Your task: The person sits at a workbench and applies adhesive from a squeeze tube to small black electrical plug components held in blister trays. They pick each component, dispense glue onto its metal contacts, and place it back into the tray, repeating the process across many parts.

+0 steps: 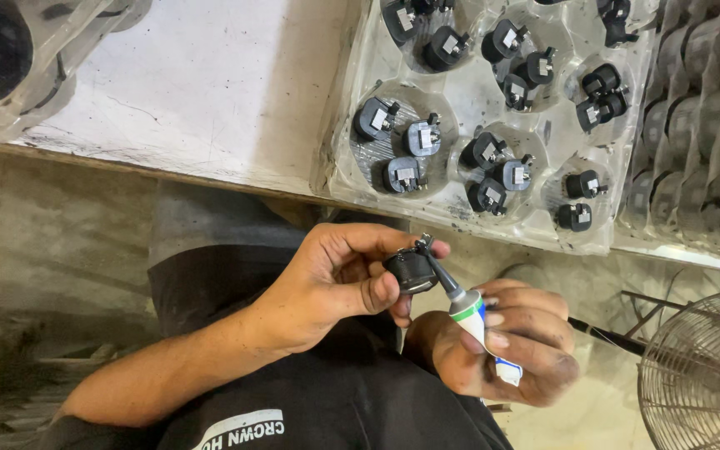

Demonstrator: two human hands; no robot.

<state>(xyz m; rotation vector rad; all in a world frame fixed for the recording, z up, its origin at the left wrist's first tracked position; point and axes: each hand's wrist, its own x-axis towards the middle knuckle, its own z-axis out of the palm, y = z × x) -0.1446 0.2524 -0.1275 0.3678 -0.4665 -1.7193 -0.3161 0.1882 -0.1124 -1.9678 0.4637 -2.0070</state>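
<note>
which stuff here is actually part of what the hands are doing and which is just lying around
In use:
left hand holding small black part
right hand holding white tube, nozzle on the part
clear tray of matching black parts

Lying about:
fan
stack of empty trays
white bench

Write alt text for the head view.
Seen from above, the left hand holds a small black part while the right hand presses a white tube's nozzle to it. On the table beyond sits a clear tray of similar black parts, and a fan stands at lower right.
</note>
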